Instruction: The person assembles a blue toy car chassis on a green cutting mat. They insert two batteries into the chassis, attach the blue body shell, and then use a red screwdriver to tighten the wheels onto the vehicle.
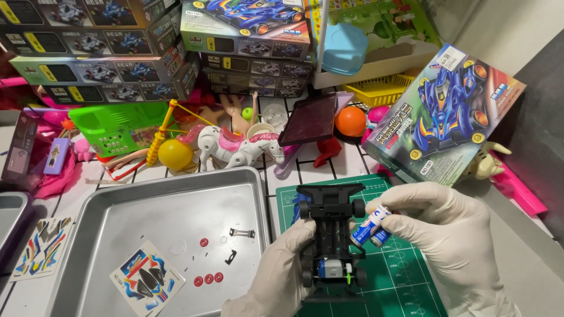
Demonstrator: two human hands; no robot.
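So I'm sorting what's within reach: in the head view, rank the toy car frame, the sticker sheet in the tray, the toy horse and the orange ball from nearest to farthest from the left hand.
1. Toy car frame: held by the left hand.
2. Sticker sheet: in the metal tray, to the left.
3. Toy horse: beyond the tray.
4. Orange ball: far back, to the right.

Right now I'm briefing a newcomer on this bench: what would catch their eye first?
Probably the black toy car chassis, held by the gloved left hand over the green cutting mat, while the gloved right hand holds two small batteries beside it. To the left lies a metal tray with small red parts and a sticker sheet. Behind, bright toys and stacked model car boxes crowd the back.
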